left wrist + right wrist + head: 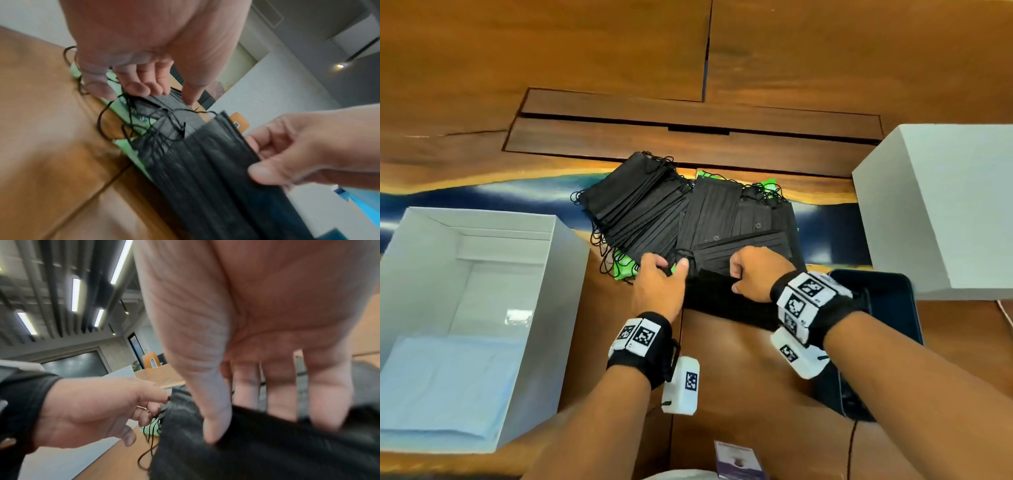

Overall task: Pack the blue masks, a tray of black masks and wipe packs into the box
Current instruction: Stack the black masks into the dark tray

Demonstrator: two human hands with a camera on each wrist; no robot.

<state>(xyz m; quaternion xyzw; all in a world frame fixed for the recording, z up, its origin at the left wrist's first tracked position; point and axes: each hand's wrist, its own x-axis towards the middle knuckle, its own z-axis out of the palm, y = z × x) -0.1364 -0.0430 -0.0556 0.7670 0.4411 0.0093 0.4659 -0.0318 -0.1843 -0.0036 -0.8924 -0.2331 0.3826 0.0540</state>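
A loose heap of black masks (pixel 650 205) lies at the table's middle, on top of green wipe packs (pixel 625 269). Nearer me, both hands hold one bundle of black masks (pixel 722 301). My left hand (pixel 671 267) pinches its left end by the ear loops, thumb on top. My right hand (pixel 736 277) grips the bundle's long edge, thumb in front and fingers behind. In the left wrist view the bundle (pixel 205 170) stands on edge beside the green packs (pixel 127 146). The open white box (pixel 558 260) stands at left, with blue masks (pixel 441 387) on its bottom.
The white lid (pixel 945 205) stands at the right. A dark tray (pixel 890 301) lies under my right forearm. A small card (pixel 738 459) rests at the near edge. A recessed wooden panel (pixel 688 137) runs behind the heap.
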